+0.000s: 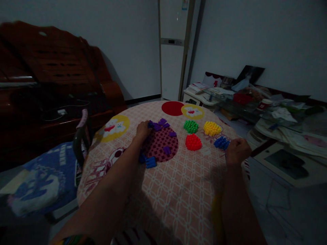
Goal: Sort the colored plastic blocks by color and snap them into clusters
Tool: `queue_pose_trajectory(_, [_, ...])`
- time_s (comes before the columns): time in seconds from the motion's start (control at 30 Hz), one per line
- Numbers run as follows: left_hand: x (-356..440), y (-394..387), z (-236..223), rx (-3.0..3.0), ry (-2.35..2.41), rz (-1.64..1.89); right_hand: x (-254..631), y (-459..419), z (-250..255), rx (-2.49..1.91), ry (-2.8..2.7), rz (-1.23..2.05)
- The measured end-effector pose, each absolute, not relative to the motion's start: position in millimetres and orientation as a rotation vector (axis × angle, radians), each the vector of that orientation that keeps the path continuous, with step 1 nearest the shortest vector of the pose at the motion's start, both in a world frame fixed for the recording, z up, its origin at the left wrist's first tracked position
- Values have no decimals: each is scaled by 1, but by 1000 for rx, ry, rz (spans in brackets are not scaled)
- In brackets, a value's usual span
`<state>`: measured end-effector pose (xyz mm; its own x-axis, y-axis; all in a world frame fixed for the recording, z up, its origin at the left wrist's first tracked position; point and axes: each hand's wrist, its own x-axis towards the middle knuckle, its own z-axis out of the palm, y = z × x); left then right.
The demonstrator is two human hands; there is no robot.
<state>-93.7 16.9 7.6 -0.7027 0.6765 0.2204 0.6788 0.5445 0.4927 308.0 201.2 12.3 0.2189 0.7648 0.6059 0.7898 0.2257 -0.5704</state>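
Observation:
My left hand (143,129) reaches over the left part of the checked dark circle on the tablecloth, its fingers closed on a dark blue plastic piece (150,124). Several purple plastic pieces (160,125) lie just right of those fingertips. Nearer to me, blue plastic pieces (150,162) rest beside my left forearm. On the right, my right hand (238,150) is curled closed beside a cluster of blue pegs (221,143); anything inside it is hidden. Clusters of green pegs (191,126), yellow pegs (212,128) and red pegs (193,142) stand close by.
A patterned cloth covers the round table (173,183). At left are a chair with a blue cushion (48,173) and a wooden bench (58,68). A cluttered glass-topped table (237,98) stands at right. Behind is a tall white cabinet-like unit (172,64).

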Motion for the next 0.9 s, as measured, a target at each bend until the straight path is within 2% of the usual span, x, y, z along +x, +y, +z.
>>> queue_pose_trajectory(0.07, [-94,16,3,-1182,-2710,-988,310,202,14,-1516,-1492,-18])
queue_pose_trajectory(0.13, [-89,14,5,-1187,-2563,-1247,311,201,17,-1512,-1462,1])
queue_pose_trajectory(0.27, [-56,14,29,-1337,-2319,-1685,297,187,22,-1351,-1546,123])
queue_pose_trajectory(0.4, [6,21,45,-1691,-2332,-1842,254,146,25,-866,-1880,329])
queue_pose_trajectory(0.5, [47,24,36,-1907,-2345,-1811,224,113,25,-427,-2104,430])
queue_pose_trajectory(0.57, [63,24,25,-1914,-2363,-1850,213,100,24,-283,-2191,463])
queue_pose_trajectory(0.9, [82,26,12,-2013,-2135,-2311,220,111,19,-385,-2176,474])
